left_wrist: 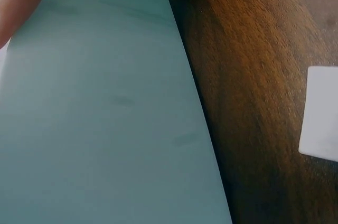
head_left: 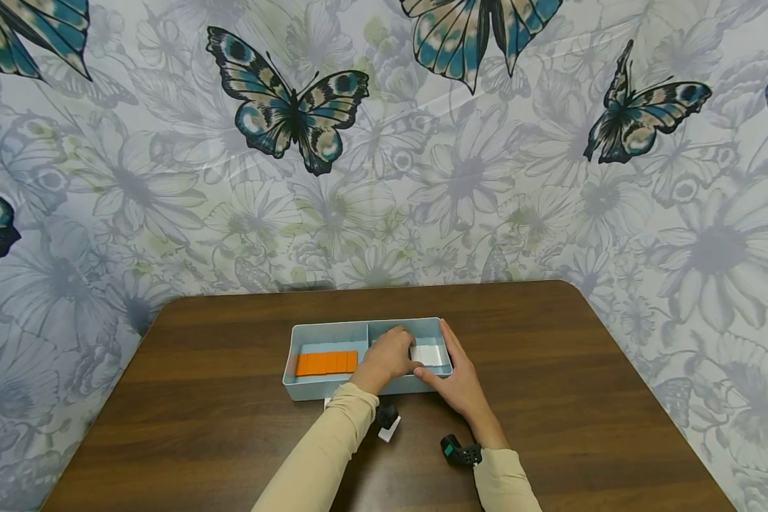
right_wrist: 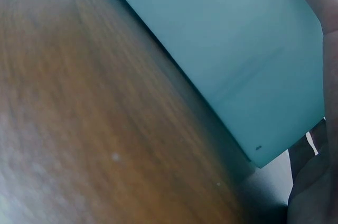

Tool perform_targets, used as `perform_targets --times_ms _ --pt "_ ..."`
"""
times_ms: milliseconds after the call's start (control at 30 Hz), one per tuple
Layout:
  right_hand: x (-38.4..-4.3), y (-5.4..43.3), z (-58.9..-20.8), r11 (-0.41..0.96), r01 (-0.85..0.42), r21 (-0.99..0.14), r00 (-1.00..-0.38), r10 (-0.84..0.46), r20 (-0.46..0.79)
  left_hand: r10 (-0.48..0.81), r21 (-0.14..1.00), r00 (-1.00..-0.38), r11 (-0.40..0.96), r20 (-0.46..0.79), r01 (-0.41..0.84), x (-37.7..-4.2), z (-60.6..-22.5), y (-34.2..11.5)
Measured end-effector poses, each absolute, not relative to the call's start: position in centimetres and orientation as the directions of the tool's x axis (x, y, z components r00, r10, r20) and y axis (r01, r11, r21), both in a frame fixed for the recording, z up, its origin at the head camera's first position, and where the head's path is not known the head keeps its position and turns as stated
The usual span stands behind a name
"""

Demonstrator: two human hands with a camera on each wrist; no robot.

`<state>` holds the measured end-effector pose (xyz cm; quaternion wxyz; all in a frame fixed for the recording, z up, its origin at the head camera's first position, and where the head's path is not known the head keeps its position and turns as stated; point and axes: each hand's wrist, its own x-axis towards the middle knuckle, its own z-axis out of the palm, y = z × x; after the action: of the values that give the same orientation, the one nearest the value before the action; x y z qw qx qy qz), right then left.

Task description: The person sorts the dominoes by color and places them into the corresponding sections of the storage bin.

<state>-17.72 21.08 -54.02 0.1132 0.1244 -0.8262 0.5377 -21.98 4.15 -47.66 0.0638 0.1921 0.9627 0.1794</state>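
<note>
A light blue two-part box [head_left: 328, 332] lies lengthwise on the table. My left hand [head_left: 389, 359] reaches over its front wall into the right compartment, fingers bent downward and tips hidden. Right beside its thumb and forefinger lie flat white pieces [head_left: 427, 355]; I cannot tell whether the fingers pinch one. My right hand [head_left: 457, 373] holds the box's front right corner, fingers along the right end and thumb at the front rim. Both thumbs are close together. The wrist views show the box's outer front wall [left_wrist: 116, 97] with part of a hand over its edge.
A row of orange pieces [head_left: 326, 363] fills part of the left compartment. In front of the box a white piece [head_left: 389, 429] lies on the brown wooden table [head_left: 582, 412], partly behind the left wrist's black device [head_left: 387, 412]. Butterfly-patterned cloth [head_left: 371, 213] hangs behind the table.
</note>
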Motion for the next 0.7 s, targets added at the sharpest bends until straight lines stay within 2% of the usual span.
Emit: perform_targets --times_ms 300,700 --pt "-17.6 20.9 -54.0 0.398 -0.318 -0.861 -0.947 -0.097 0.305 0.415 0.392 -0.909 0.842 -0.033 0.371 -21.9 -47.3 3.8" --pt "-17.8 21.0 -53.8 0.378 -0.315 -0.871 -0.949 -0.095 0.302 0.459 0.463 -0.883 0.764 0.101 0.450 -22.0 -46.4 3.0"
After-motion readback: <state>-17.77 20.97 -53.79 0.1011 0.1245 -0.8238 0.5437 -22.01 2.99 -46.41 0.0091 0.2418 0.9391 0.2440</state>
